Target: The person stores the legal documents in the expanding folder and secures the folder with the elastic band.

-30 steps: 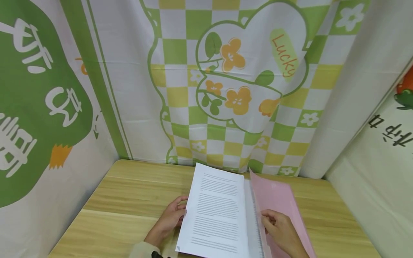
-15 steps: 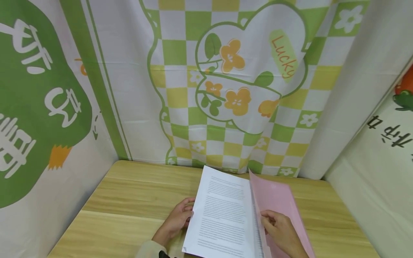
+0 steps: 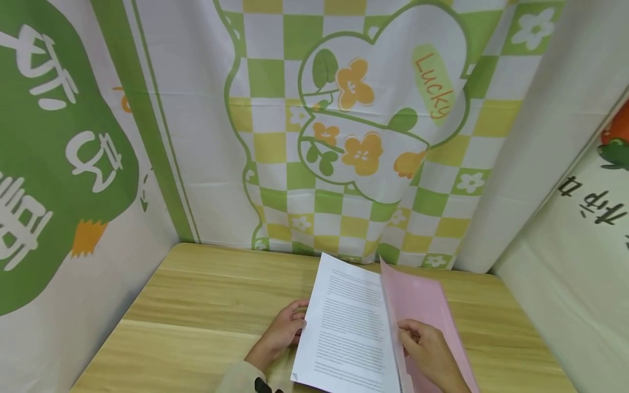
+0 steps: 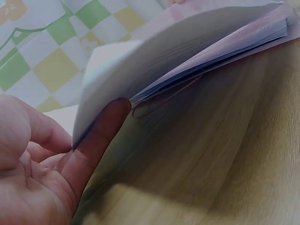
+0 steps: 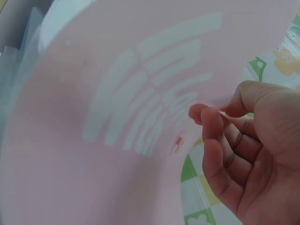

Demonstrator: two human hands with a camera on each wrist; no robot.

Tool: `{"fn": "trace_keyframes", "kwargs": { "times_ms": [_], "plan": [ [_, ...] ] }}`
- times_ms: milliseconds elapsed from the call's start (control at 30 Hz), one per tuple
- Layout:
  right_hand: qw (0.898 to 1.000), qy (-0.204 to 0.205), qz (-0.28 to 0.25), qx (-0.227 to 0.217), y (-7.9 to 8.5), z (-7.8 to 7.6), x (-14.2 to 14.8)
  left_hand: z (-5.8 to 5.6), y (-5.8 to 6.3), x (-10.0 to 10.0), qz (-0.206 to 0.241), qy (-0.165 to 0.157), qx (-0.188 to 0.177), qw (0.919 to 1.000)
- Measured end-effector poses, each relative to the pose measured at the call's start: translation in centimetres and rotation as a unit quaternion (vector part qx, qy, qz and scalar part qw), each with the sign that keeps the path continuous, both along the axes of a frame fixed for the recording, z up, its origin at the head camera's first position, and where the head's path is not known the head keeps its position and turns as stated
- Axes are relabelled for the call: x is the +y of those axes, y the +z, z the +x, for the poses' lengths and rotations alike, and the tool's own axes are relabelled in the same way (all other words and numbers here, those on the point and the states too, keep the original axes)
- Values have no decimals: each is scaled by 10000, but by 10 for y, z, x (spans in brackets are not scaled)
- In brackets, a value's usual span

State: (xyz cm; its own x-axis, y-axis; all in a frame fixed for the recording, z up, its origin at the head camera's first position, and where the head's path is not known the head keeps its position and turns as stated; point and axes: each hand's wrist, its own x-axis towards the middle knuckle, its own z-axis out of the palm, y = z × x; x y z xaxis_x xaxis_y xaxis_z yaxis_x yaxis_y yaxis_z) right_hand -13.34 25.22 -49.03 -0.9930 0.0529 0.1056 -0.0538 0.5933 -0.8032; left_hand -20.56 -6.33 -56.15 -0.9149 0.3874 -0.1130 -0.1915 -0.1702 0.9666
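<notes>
A white sheet of printed paper [image 3: 351, 327] stands tilted over the table, left of the raised pink folder cover [image 3: 425, 297]. My left hand [image 3: 285, 330] pinches the sheet's left edge between thumb and fingers; the left wrist view shows the sheet bowing up from that hand [image 4: 42, 173]. Below it lies the folder's stack of thin leaves [image 4: 225, 54]. With thumb and fingertips, my right hand [image 3: 425, 346] holds the pink cover near its free edge. In the right wrist view, pale block lettering marks the cover [image 5: 112, 178], beside the curled fingers of the right hand [image 5: 253, 140].
The folder rests on a light wooden table [image 3: 196, 305]. A green, white and yellow checked curtain [image 3: 344, 213] hangs along the table's back edge, with white printed cloths at both sides. A thin pinkish loop [image 4: 166, 98] sticks out beneath the folder's leaves.
My left hand has moved right with the printed sheet, toward the pink cover. The strip of folder leaf between them is now mostly covered. The right hand stays in place.
</notes>
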Motion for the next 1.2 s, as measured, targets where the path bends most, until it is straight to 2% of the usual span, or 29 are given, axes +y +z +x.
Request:
{"fn": "trace_keyframes", "kwargs": {
  "times_ms": [267,533,733,1200],
  "plan": [
    [9999,40,1,139,0,0,2,0,-4,16,150,-57,-18,9999],
    [9999,28,85,-101,1,-1,2,5,-3,33,240,-166,-55,9996],
    [9996,-21,-42,-278,1,-1,2,7,-2,41,217,-184,-79,9996],
    [9999,11,69,-153,-2,-2,2,10,2,53,432,89,-76,9990]
  ]
}}
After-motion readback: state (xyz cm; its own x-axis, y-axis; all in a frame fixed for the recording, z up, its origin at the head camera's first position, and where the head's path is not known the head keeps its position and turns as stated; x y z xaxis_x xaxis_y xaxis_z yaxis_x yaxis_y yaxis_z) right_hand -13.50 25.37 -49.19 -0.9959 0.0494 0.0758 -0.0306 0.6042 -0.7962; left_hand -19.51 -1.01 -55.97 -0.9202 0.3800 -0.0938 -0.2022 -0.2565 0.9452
